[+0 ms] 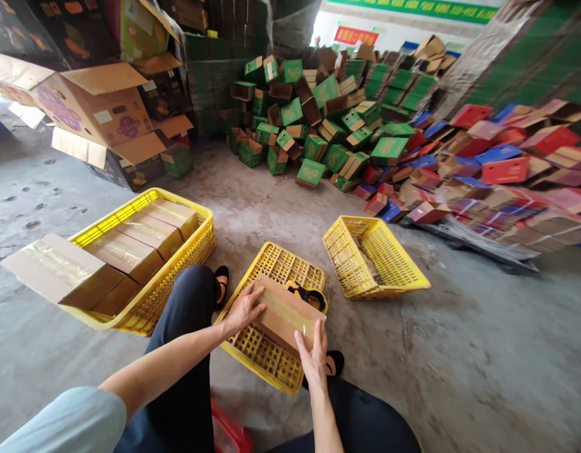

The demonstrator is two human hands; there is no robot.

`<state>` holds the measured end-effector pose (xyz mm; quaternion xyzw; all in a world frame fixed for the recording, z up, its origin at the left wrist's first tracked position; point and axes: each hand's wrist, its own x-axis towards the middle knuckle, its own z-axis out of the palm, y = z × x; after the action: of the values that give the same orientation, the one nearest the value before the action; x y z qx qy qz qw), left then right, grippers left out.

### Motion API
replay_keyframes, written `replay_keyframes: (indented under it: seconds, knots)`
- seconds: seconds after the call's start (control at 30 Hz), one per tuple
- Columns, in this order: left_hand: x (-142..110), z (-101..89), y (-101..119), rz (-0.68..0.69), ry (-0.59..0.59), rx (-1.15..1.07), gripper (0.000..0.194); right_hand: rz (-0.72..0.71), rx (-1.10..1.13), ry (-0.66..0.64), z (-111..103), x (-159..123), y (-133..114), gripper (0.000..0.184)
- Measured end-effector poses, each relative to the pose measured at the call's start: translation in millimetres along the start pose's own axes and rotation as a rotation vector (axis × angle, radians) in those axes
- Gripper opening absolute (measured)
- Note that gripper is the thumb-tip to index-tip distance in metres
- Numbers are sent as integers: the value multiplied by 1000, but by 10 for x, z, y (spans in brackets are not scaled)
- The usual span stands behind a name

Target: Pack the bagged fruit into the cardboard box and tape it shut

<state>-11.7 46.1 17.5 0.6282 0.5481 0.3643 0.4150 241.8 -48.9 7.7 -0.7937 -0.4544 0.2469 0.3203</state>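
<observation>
A small brown cardboard box (283,316) with clear tape along its top lies on an upturned yellow plastic crate (283,370) between my feet. My left hand (243,309) grips the box's left end, fingers over the edge. At the right end, my right hand (313,353) holds it with thumb and fingers around the corner. Just behind the box, a black and yellow tape dispenser (314,297) rests on the crate, partly hidden by the box. To my left, a yellow crate (206,234) holds several taped cardboard boxes (125,245), the nearest tilted over the rim.
Another yellow basket (387,255) stands tilted at the right. Green boxes (337,157) and red and blue boxes (502,170) lie heaped farther back. Large open cartons (97,113) are stacked at the back left. Part of a red stool (229,428) shows beneath me.
</observation>
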Motion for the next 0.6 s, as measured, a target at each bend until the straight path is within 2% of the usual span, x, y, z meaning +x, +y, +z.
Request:
replay_keyframes:
  seconds: [0.13,0.23,0.3,0.47,0.6]
  knots:
    - [156,0,-24,-65,110,-103,31,-13,-10,1,19,10,46,109]
    - [264,-15,-76,-109,147,-153,25,-16,-20,5,13,6,26,113]
    - [304,-9,-123,-138,164,-196,29,-16,-17,4,3,-3,-6,114]
    - [320,14,-194,-210,147,-325,59,-18,-14,-19,-29,-33,-68,106]
    - [282,-28,-163,-226,37,-410,58,-11,-33,24,-45,-40,-37,101]
